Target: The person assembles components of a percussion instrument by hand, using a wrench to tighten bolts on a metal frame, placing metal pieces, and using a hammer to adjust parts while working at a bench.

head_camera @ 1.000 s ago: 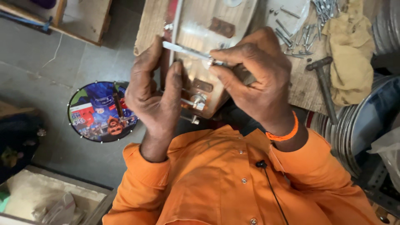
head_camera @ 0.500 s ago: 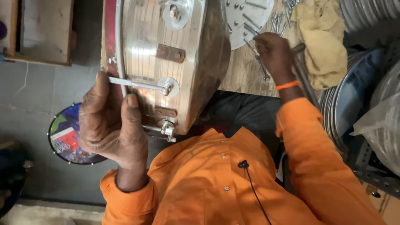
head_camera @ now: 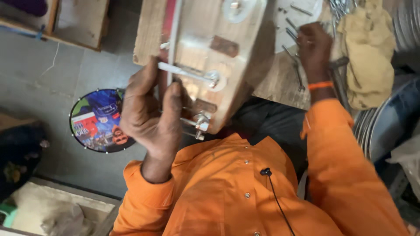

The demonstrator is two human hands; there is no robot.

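- The metal drum shell (head_camera: 218,57) lay on its side on the wooden counter (head_camera: 275,83); one tension rod (head_camera: 186,73) sat in place, so more looked left to fit.
- Your left hand (head_camera: 151,113) gripped that rod at the rim.
- Your right hand (head_camera: 313,46) reached among loose rods (head_camera: 292,35); I couldn't tell its grip.
- The floor box (head_camera: 52,214) held crumpled wrapping.

Grey tiled floor (head_camera: 65,74) with a wooden bench (head_camera: 280,87) and wooden crates (head_camera: 78,19) at the edges.

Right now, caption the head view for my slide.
Left hand steadies a metal rod on the drum shell; right hand reaches among loose rods.
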